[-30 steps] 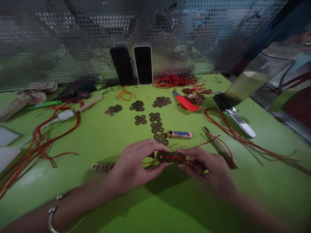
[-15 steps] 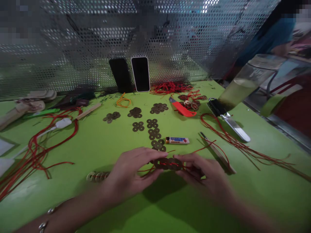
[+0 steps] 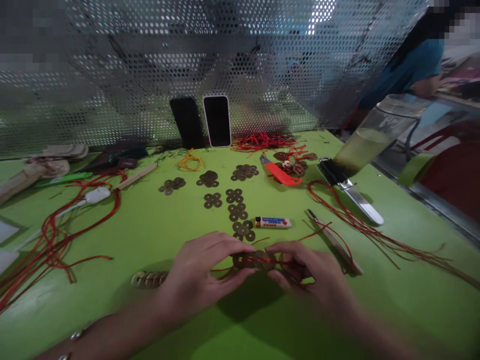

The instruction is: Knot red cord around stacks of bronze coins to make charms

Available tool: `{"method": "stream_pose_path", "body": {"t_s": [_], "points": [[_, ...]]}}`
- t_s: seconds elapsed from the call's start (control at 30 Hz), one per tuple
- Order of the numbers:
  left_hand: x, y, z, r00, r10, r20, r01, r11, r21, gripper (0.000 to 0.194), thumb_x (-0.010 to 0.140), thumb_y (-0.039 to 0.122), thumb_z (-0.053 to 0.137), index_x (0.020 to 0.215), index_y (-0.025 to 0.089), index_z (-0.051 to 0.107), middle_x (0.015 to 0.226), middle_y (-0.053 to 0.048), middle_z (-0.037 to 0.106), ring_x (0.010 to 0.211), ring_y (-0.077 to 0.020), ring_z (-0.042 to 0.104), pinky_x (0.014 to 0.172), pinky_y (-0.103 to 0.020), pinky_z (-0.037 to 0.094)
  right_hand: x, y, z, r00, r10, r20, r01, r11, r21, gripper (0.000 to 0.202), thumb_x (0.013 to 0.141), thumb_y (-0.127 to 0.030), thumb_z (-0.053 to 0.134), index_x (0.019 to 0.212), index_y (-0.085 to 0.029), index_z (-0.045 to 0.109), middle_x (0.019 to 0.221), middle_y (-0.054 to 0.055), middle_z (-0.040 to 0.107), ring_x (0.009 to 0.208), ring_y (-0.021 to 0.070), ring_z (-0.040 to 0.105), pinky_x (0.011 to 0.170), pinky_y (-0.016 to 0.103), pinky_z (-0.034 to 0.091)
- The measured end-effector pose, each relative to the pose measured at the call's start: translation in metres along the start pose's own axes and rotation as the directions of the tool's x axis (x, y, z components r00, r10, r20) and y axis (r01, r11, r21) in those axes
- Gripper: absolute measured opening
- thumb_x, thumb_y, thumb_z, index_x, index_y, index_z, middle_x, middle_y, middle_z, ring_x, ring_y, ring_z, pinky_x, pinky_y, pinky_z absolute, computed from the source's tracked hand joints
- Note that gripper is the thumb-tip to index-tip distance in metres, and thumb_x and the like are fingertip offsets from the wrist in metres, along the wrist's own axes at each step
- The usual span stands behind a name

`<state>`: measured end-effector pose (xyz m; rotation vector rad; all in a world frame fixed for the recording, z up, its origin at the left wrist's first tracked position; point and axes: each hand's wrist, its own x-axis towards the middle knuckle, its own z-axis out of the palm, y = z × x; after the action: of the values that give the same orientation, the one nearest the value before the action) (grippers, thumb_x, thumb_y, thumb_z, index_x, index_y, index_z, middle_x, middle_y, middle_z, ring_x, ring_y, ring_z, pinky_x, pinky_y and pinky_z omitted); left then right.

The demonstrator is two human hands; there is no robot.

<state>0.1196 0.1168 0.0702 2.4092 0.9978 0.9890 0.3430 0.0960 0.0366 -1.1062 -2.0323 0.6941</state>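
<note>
My left hand [image 3: 210,267] pinches the left end of several brown square-holed coins [image 3: 258,263] between thumb and fingers. A red cord runs through them and lies across their faces. At the coins' right end, my right hand [image 3: 315,270] is closed on the red cord [image 3: 279,262], its fingertips close to the coins. The cord's tail [image 3: 313,231] trails off behind my right hand. Just beyond the held coins are small groups of loose coins [image 3: 243,229] and a printed lighter [image 3: 273,222]. A strung row of coins [image 3: 150,279] lies left of my left wrist, partly hidden by it.
Two phones [image 3: 217,121] lean on a perforated metal panel [image 3: 150,75]. A red-handled cutter [image 3: 281,172], a brush [image 3: 352,192], a jar of liquid [image 3: 362,145] and a thin blade-like tool [image 3: 333,240] lie rightward. Red cords [image 3: 56,230] spread left. A person [image 3: 416,70] is at right.
The held coins have tipped and moved slightly left, and the red cord across them looks straighter. My right fingers have shifted a little. The whole view has moved slightly.
</note>
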Motion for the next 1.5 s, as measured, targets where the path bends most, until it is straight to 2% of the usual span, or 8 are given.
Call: {"method": "stream_pose_path", "body": {"t_s": [0.17, 0.37, 0.57, 0.73, 0.97, 1.17, 1.3, 1.5], "points": [[0.000, -0.002, 0.001, 1.000, -0.008, 0.017, 0.008, 1.000, 0.010, 0.023, 0.079, 0.021, 0.071, 0.100, 0.020, 0.065, 0.087, 0.001, 0.073, 0.075, -0.0118, 0.066, 0.067, -0.023, 0.053, 0.001, 0.000, 0.001, 0.998, -0.042, -0.039, 0.043, 0.999, 0.033, 0.017, 0.088, -0.022, 0.060, 0.105, -0.019, 0.060, 0.059, -0.006, 0.059, 0.041, 0.0056, 0.043, 0.040, 0.015, 0.033], [-0.003, -0.001, 0.005, 0.999, 0.012, 0.033, -0.012, 1.000, 0.019, 0.037, 0.076, 0.029, 0.075, 0.108, 0.017, 0.061, 0.096, -0.003, 0.071, 0.085, -0.0159, 0.066, 0.074, -0.027, 0.054, 0.000, -0.005, 0.002, 0.997, -0.064, -0.046, 0.067, 0.996, 0.062, 0.014, 0.089, -0.022, 0.060, 0.102, -0.016, 0.062, 0.059, -0.004, 0.061, 0.042, 0.0055, 0.046, 0.041, 0.015, 0.036], [-0.004, 0.000, 0.011, 0.998, 0.061, -0.003, -0.061, 0.996, -0.071, 0.022, 0.082, 0.027, 0.071, 0.100, 0.017, 0.064, 0.083, -0.001, 0.073, 0.072, -0.0136, 0.066, 0.064, -0.025, 0.054, -0.002, -0.007, 0.005, 0.997, -0.070, -0.042, 0.072, 0.996, 0.046, 0.016, 0.090, -0.025, 0.059, 0.105, -0.019, 0.061, 0.060, -0.005, 0.059, 0.042, 0.0057, 0.044, 0.042, 0.015, 0.036], [-0.002, -0.001, 0.009, 0.999, 0.047, -0.025, -0.049, 0.997, -0.066, 0.021, 0.081, 0.028, 0.072, 0.099, 0.019, 0.065, 0.082, 0.000, 0.074, 0.070, -0.0131, 0.067, 0.062, -0.023, 0.055, -0.001, -0.006, 0.002, 0.999, -0.047, 0.015, 0.047, 0.999, -0.005, 0.032, 0.089, -0.023, 0.059, 0.121, -0.022, 0.052, 0.061, -0.007, 0.058, 0.045, 0.0068, 0.047, 0.045, 0.015, 0.039], [-0.003, -0.003, 0.008, 1.000, 0.027, -0.005, -0.027, 0.997, -0.071, 0.024, 0.080, 0.026, 0.072, 0.104, 0.023, 0.064, 0.086, 0.001, 0.075, 0.073, -0.0131, 0.069, 0.063, -0.023, 0.057, 0.000, -0.009, 0.003, 1.000, -0.027, -0.012, 0.028, 0.999, 0.024, 0.015, 0.089, -0.017, 0.056, 0.104, -0.019, 0.060, 0.060, -0.005, 0.059, 0.044, 0.0064, 0.047, 0.043, 0.016, 0.037], [-0.002, -0.006, 0.006, 0.999, -0.042, 0.011, 0.042, 0.998, -0.045, 0.042, 0.076, 0.040, 0.074, 0.110, 0.018, 0.063, 0.087, -0.002, 0.075, 0.071, -0.0133, 0.069, 0.063, -0.024, 0.057, -0.001, -0.008, 0.001, 0.999, -0.020, -0.048, 0.022, 0.998, 0.053, 0.014, 0.088, -0.017, 0.058, 0.101, -0.016, 0.061, 0.059, -0.005, 0.058, 0.042, 0.0058, 0.043, 0.039, 0.017, 0.032], [-0.002, -0.009, 0.007, 1.000, -0.004, -0.002, 0.003, 0.996, -0.086, 0.026, 0.078, 0.031, 0.074, 0.099, 0.018, 0.067, 0.083, -0.001, 0.074, 0.071, -0.0131, 0.068, 0.063, -0.023, 0.056, -0.001, -0.006, 0.000, 0.998, -0.017, -0.066, 0.020, 0.999, 0.032, 0.014, 0.087, -0.019, 0.060, 0.101, -0.018, 0.062, 0.054, -0.007, 0.053, 0.040, 0.0063, 0.039, 0.038, 0.018, 0.029], [-0.004, -0.008, 0.006, 1.000, 0.025, -0.007, -0.025, 0.991, -0.134, 0.026, 0.078, 0.025, 0.075, 0.102, 0.018, 0.067, 0.084, -0.001, 0.075, 0.072, -0.0124, 0.069, 0.065, -0.022, 0.056, -0.001, -0.007, -0.002, 0.998, -0.024, -0.055, 0.027, 0.999, 0.039, 0.014, 0.087, -0.018, 0.059, 0.100, -0.017, 0.063, 0.056, -0.006, 0.053, 0.042, 0.0062, 0.040, 0.039, 0.018, 0.029]]}}
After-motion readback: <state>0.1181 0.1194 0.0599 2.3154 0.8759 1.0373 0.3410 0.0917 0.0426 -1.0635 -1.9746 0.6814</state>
